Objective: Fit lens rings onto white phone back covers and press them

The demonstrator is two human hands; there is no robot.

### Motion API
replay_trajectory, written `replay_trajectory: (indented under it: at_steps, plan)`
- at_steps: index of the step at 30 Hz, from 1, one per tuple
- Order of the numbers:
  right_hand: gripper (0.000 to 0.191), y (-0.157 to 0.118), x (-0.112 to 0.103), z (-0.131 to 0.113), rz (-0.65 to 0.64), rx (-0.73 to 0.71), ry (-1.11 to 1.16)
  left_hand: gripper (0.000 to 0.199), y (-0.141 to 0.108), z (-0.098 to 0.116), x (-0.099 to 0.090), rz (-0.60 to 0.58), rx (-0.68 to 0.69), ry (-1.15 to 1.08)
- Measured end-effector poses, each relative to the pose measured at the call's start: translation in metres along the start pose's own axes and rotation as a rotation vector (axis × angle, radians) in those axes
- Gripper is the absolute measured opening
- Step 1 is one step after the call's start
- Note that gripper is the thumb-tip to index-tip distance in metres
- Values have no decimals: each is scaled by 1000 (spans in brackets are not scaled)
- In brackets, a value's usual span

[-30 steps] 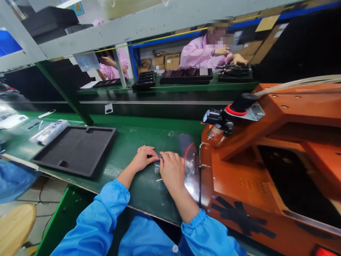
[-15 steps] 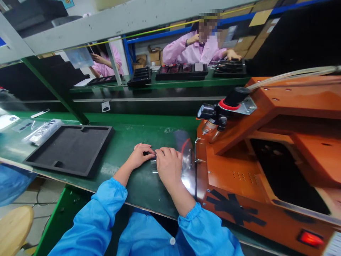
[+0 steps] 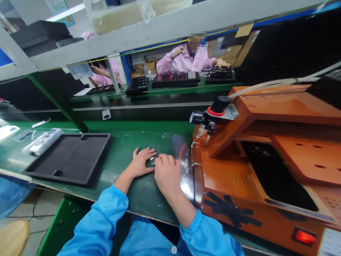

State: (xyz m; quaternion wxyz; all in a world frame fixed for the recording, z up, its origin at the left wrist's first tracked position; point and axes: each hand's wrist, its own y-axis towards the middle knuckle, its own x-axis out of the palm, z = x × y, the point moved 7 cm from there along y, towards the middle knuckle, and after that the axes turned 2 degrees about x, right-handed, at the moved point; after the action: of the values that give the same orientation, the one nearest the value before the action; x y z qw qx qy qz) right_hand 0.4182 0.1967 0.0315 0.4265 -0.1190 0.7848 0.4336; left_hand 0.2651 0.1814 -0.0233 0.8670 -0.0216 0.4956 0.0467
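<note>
My left hand [image 3: 141,163] lies on the green tabletop [image 3: 122,142] with its fingers spread and its thumb apart. A small clear, shiny piece [image 3: 151,160] shows between the two hands. Just to the right, my right hand [image 3: 167,173] has its fingers curled down with their tips close to that piece; what they hold, if anything, is hidden. Beyond my right hand, a clear plastic sheet [image 3: 188,177] with a red curved line lies against the orange machine [image 3: 218,174].
To the left sits a black foam tray [image 3: 71,156], beside a plastic-wrapped bundle [image 3: 46,140]. A pressure regulator [image 3: 210,117] juts from the machine. A grey beam [image 3: 160,25] crosses overhead. Across the bench, people in pink work near black trays [image 3: 176,80].
My left hand has opened, its fingers spreading and its thumb moving away from them. My right hand stays nearly in place. The view has tilted slightly up and to the right.
</note>
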Motion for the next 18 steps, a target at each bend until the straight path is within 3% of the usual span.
replay_trajectory:
  at_steps: [4, 7, 10, 13, 18]
  plan:
    - [11, -44, -49, -22, 188, -131, 218, 83, 0, 1, 4, -48, -1, 11]
    - [13, -87, -72, -23, 202, -223, 481, 94, -1, 3, 3, -55, 25, -26]
    - [15, -115, -81, -7, 187, -232, 599, 100, -3, 6, 2, -72, 46, -37]
    - [17, -125, -81, 13, 207, -201, 603, 96, -4, 7, 2, -67, 47, -46]
    - [19, -139, -74, 24, 341, -139, 595, 88, -7, 6, 3, 37, -13, 4]
